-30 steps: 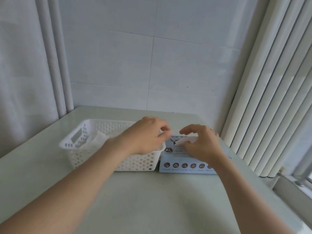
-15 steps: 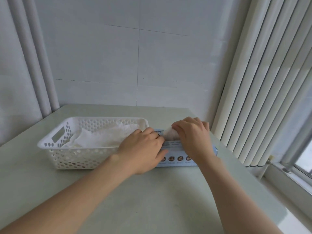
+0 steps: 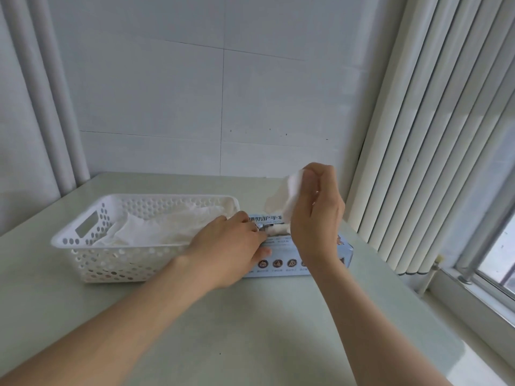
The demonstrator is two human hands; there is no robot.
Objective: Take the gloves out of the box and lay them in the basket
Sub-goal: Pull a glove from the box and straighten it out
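Now the white basket (image 3: pixel 69 242) holds a heap of gloves (image 3: pixel 167 227); the blue box (image 3: pixel 281 264) sits just right of it on the tabletop (image 3: pixel 237 330). The left hand (image 3: pixel 227 247) presses flat on the box; the right hand (image 3: pixel 316 210) pinches one glove (image 3: pixel 287 195) above it.

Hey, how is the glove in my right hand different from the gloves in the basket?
The glove is pinched by the right hand and hangs above the box; the gloves lie loose in the basket. The glove is single; the gloves form a heap. All are thin and white.
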